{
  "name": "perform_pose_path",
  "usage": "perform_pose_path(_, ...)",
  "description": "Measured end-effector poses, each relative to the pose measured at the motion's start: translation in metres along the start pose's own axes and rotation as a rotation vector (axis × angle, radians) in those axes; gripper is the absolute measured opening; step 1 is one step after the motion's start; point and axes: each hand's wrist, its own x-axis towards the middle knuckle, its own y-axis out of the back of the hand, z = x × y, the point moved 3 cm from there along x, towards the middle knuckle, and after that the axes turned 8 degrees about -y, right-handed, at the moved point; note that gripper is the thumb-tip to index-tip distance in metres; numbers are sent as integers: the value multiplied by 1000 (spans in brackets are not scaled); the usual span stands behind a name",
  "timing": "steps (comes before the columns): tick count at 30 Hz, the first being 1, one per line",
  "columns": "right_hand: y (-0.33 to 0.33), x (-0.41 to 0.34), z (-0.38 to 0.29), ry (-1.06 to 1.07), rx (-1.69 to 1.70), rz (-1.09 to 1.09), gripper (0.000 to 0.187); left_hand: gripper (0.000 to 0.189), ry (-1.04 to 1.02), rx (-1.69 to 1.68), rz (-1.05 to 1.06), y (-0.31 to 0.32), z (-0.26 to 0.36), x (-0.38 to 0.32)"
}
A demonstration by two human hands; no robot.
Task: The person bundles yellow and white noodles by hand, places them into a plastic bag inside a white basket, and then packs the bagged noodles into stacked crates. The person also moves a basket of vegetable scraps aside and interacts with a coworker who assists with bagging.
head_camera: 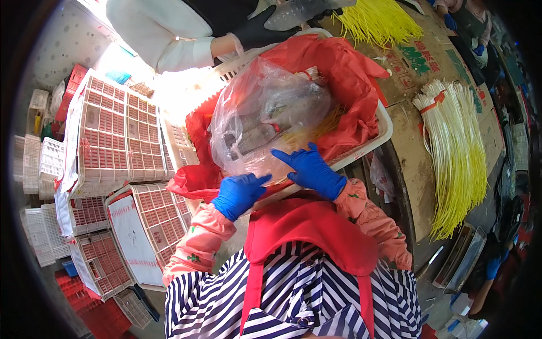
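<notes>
In front of me stands a white plastic crate (pixel 385 127) lined with a red plastic sheet (pixel 351 80). Inside it lies a clear plastic bag (pixel 271 101), with yellow strands (pixel 311 129) partly covered beside it. My left hand (pixel 240 195), in a blue glove, rests at the crate's near edge, its fingertips at the clear plastic. Whether it pinches the plastic, I cannot tell. My right hand (pixel 313 171), also gloved in blue, is over the near right part of the bag. Its index finger and thumb are spread, and nothing shows in its grasp.
Across the crate, another person's black-gloved hand (pixel 258 31) is beside a clear plastic package (pixel 300 15). To the right, a tied bundle of white-and-yellow strands (pixel 455 156) lies on cardboard (pixel 408 148). More yellow strands (pixel 377 21) lie beyond. Stacked crates (pixel 106 135) stand at left.
</notes>
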Motion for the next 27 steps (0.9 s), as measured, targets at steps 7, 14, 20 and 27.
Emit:
perform_pose_path(7, -15, -7, 16, -19, 70, 61, 10, 13, 340, 110, -26, 18, -75, -48)
perform_pose_path(14, 2, -18, 11, -319, 315, 66, 23, 13, 498, -1148, 704, 78, -123, -20)
perform_pose_path(20, 3, -22, 14, -217, 383, 116, 24, 13, 241, -965, 1009, 126, -128, 18)
perform_pose_path(27, -6, -11, 11, -105, 355, 114, 21, 14, -45, -787, 1089, 143, -116, 27)
